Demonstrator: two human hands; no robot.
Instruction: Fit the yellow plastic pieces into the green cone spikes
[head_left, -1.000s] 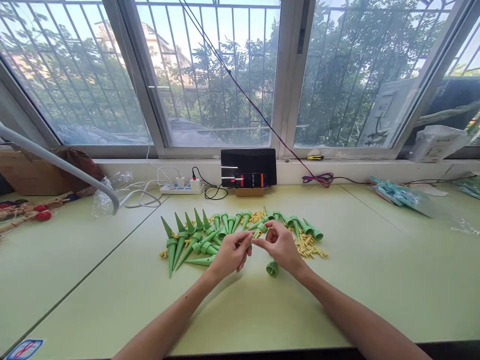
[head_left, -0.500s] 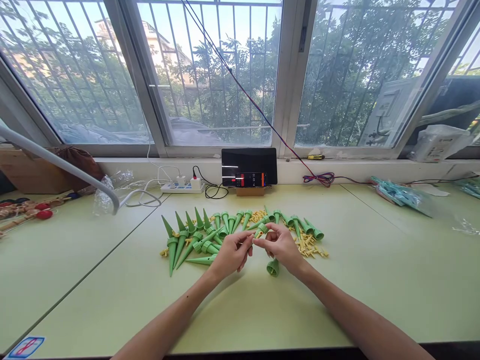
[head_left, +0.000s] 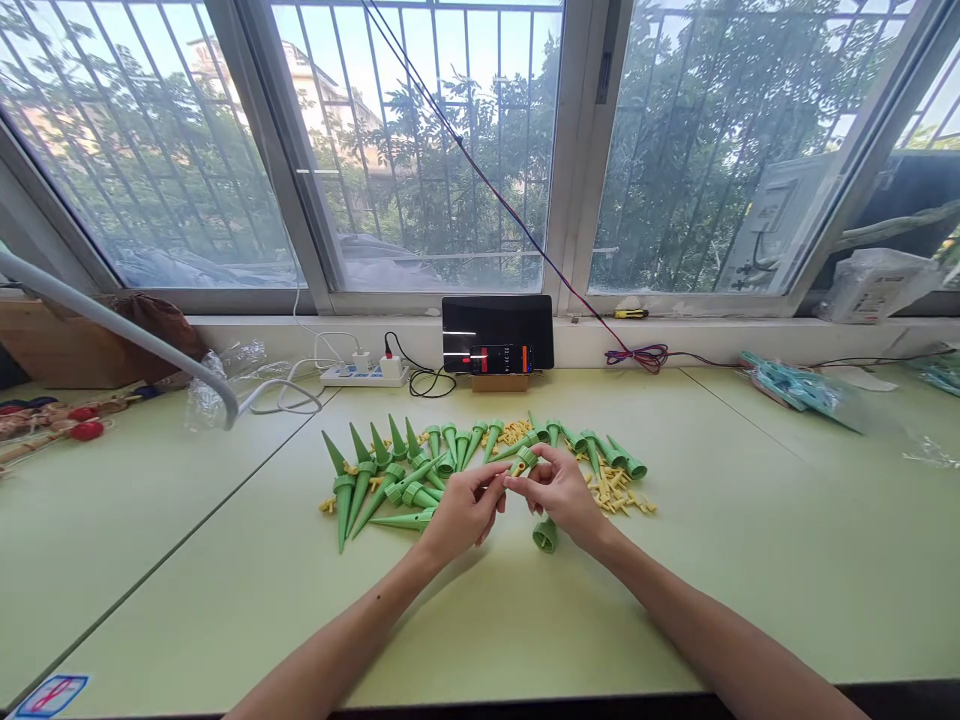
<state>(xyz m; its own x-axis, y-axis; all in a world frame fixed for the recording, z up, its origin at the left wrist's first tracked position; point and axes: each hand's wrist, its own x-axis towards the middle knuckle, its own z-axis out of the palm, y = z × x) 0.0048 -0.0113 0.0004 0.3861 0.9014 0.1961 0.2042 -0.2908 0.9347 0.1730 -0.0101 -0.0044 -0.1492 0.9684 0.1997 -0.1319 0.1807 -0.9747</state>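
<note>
My left hand (head_left: 463, 512) and my right hand (head_left: 562, 492) meet above a pale green table (head_left: 480, 620), both pinched on one small green plastic piece with a yellow part (head_left: 516, 468) between the fingertips. A green cone spike (head_left: 545, 534) lies just below my right hand. Behind the hands spreads a pile of green cone spikes (head_left: 390, 475) and small yellow plastic parts (head_left: 619, 495).
A dark tablet (head_left: 498, 333) with a phone (head_left: 501, 359) leaning on it stands at the window sill. A power strip (head_left: 364, 375) with cables lies to its left. Plastic bags (head_left: 799, 392) sit at the right, a white lamp arm (head_left: 120, 330) at the left.
Hardly anything has moved; both hands stay pinched together over the pile with small finger shifts.
</note>
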